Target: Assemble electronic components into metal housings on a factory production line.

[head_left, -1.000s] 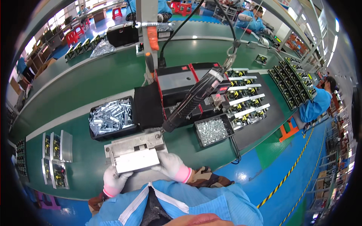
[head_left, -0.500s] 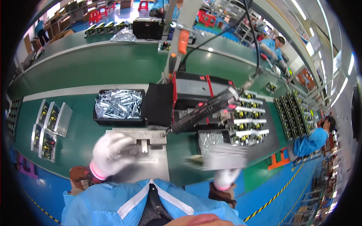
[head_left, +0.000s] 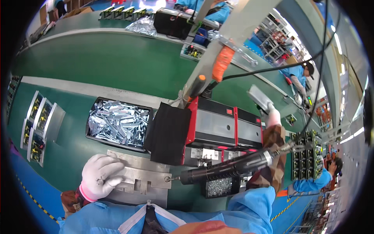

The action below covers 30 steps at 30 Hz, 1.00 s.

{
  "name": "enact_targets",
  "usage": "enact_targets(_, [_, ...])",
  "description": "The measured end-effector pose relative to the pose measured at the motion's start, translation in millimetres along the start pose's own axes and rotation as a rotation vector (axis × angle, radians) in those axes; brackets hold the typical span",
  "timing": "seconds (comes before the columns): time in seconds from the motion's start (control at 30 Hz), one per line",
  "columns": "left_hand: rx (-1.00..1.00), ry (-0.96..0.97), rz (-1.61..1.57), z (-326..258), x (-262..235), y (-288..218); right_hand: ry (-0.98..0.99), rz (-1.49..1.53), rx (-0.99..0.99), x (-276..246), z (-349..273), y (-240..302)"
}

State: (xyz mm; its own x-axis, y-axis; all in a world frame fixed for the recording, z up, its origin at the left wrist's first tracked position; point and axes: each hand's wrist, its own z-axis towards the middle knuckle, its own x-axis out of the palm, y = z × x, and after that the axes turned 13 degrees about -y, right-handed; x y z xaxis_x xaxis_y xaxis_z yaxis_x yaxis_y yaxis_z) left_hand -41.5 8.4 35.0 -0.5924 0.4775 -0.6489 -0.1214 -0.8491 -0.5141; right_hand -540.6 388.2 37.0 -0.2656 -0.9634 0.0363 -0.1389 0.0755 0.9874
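My right hand [head_left: 273, 116], in a white glove, reaches out past the red and black box [head_left: 216, 124]. It grips the near end of a silvery metal-cased unit [head_left: 259, 97], which is tilted above the green belt [head_left: 132, 58]. At the left end of a steel fixture [head_left: 157, 178] rests my gloved left hand [head_left: 100, 176]. Its fingers are loosely bent, the thumb stands apart, and I see nothing between them. A black power screwdriver [head_left: 222, 171] hangs at a slant, its tip at the fixture's right end.
Long metal pieces fill a black bin [head_left: 120, 124]; small screws fill another bin [head_left: 219, 188]. Circuit units with metal sides [head_left: 39, 124] stand at the left, more in a rack [head_left: 306, 156] at the right. A post [head_left: 230, 43] and cable cross the far side. Co-workers sit beyond.
My right hand has carried the metal-cased unit from the table's front right to far over the belt. My left hand has shifted slightly on the fixture. The whole view has turned.
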Motion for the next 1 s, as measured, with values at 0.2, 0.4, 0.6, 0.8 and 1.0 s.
enact_targets(0.2, [-0.03,0.03,-0.03,11,1,0,0.224,-0.627,0.086,32,36,-10])
enact_targets(0.4, [-0.078,0.005,0.011,3,-1,-5,0.052,-0.421,0.101,47,26,-28])
enact_targets(0.6, [-0.069,0.012,0.009,3,-1,-9,0.138,-0.265,-0.088,15,9,-1])
enact_targets(0.8, [-0.009,-0.012,-0.01,4,0,-6,0.234,-0.159,-0.48,-68,-77,38])
enact_targets(1.0, [0.01,-0.067,-0.07,1,5,1,0.241,-0.43,-0.643,-47,-175,36])
